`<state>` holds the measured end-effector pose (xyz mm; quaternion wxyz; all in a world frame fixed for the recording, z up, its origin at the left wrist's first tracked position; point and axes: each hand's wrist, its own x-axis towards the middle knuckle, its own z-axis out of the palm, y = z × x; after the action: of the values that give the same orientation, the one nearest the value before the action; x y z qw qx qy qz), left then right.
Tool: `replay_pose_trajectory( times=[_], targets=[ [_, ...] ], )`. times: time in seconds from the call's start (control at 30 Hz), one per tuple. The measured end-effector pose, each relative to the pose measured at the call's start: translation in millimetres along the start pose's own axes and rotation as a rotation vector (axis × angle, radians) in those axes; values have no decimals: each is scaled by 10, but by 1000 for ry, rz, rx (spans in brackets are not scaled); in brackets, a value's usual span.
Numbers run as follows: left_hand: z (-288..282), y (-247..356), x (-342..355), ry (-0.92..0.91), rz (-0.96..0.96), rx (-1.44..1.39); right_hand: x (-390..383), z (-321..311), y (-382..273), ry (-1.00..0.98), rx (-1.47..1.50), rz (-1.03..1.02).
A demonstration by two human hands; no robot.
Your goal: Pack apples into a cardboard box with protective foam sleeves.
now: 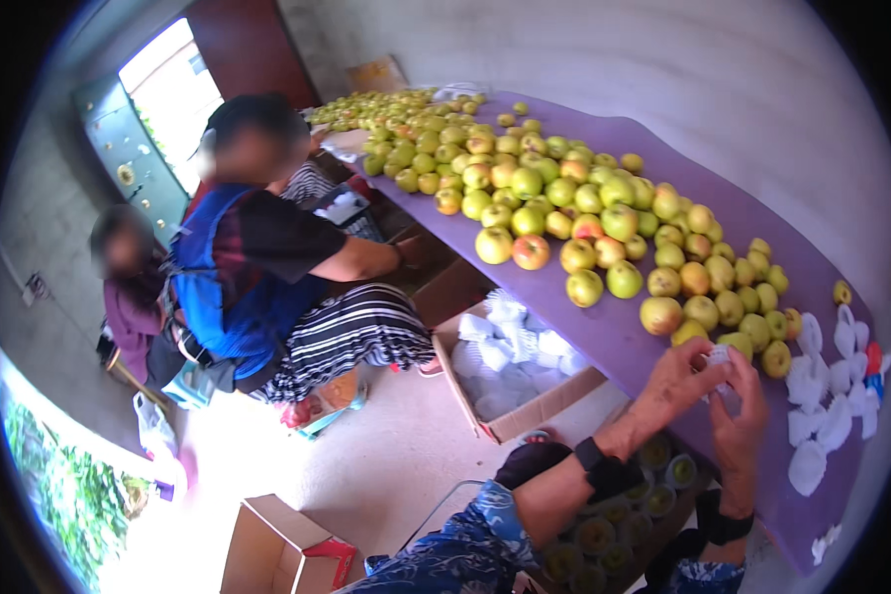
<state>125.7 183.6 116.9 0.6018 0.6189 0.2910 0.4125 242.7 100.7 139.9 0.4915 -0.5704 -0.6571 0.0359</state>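
Over the near edge of the purple-covered table (678,421), my left hand (671,384) and my right hand (741,428) meet with fingers pinched on a small white foam net sleeve (720,358). Fingers cover much of the sleeve, and I cannot tell whether anything is inside it. Just beyond my hands lies a broad heap of yellow-green apples (619,223), some blushed red. To the right of my right hand, several loose white foam net sleeves (834,424) are spread on the table. Dark bands circle both my wrists.
Below my arms stands a box of apples in sleeves (596,536). A cardboard box of white foam nets (547,412) sits left of the table. An open carton (267,554) is on the floor. A co-worker in a blue vest (213,272) sits at left; another person (137,327) is behind.
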Motion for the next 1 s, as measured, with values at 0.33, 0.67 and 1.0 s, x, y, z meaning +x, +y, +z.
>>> replay_pose_trajectory(
  times=[0.33, 0.67, 1.0],
  targets=[
    [-141, 126, -28, -32, 103, -371, 94, -232, 33, 150, 415, 310],
    [-234, 176, -69, -222, -121, -550, 19, -148, 238, -60, 628, 526],
    [-249, 182, -78, -159, -180, -519, 28, -207, 171, -251, 807, 410]
  ],
)
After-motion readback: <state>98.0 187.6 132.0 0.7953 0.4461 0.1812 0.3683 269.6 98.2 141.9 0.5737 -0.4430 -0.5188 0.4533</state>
